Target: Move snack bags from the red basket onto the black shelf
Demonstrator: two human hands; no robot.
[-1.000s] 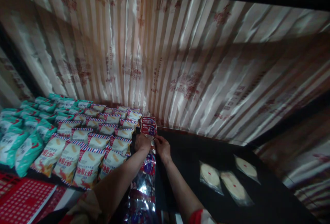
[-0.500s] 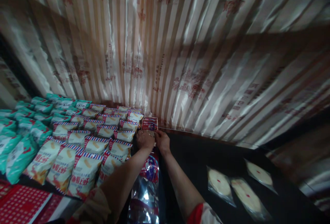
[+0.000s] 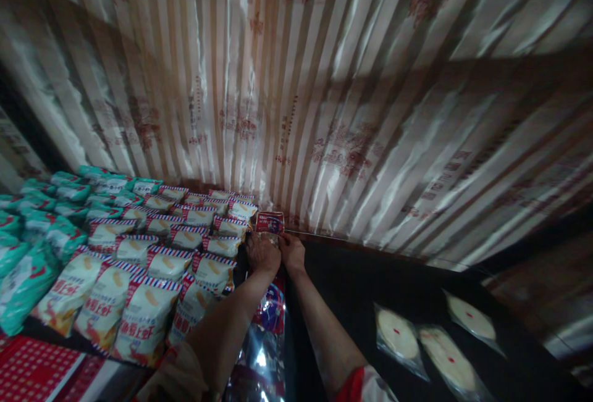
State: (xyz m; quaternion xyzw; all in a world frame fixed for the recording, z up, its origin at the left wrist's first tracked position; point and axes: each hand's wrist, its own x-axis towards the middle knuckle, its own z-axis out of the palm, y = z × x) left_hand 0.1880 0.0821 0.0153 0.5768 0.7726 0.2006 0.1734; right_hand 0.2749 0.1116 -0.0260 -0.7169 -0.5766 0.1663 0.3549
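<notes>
At the back of the dark shelf, a red snack packet (image 3: 270,223) with dark printing leans near the back sheeting. My left hand (image 3: 263,252) is on the packet's lower left part, its fingers bent over it. Close beside it, my right hand (image 3: 291,252) pinches the packet's lower right edge. My hands hide the packet's lower part. Between my forearms lies a line of shiny red and purple packets (image 3: 269,309), running toward me. Left of my left hand stand rows of white and red snack bags (image 3: 214,270) with striped tops.
Teal bags (image 3: 65,235) fill the far left. Several flat, pale round items in clear wrappers (image 3: 397,331) lie on the black surface (image 3: 343,284) at right. Striped plastic sheeting (image 3: 296,112) hangs behind. A red checked box (image 3: 37,368) sits at the lower left.
The view has shifted slightly, so the bags at left and wrapped items at right sit a little differently. Both hands stay at the red packet with barely any movement.
</notes>
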